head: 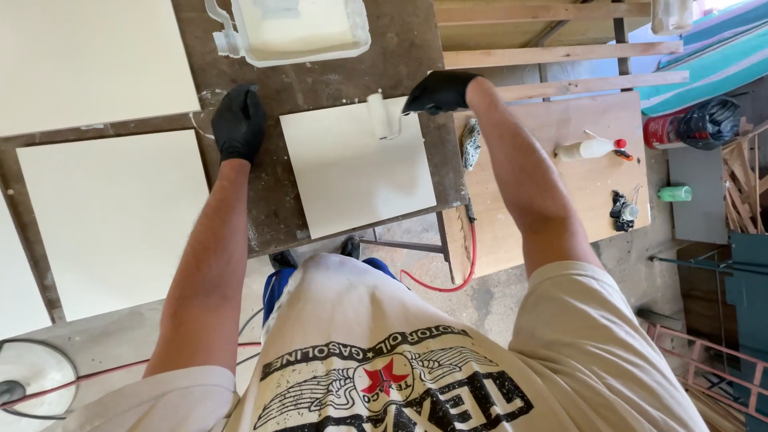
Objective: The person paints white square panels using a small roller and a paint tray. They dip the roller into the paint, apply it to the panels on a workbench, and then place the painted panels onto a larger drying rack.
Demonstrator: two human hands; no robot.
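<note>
The right hand point(438, 91), black-gloved, has its grip closed around a small paint roller point(384, 117) at the far edge of the cream square panel point(356, 164) on the worktop point(272, 200). The left hand point(238, 122) rests flat and empty left of the panel. Long, even, overlapping strokes would likely coat best; a white paint tray point(292, 32) sits beyond, a white squeeze bottle point(588, 148) and green cylinder point(674, 193) at right.

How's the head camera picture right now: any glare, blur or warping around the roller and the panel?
Head view: even daylight, no hard glare; the cream panel reads flat and pale, so wet paint is hard to tell. The roller in the right hand is slightly soft. The left hand is sharp. Wide-angle lens bends edges and stretches the arms.
</note>
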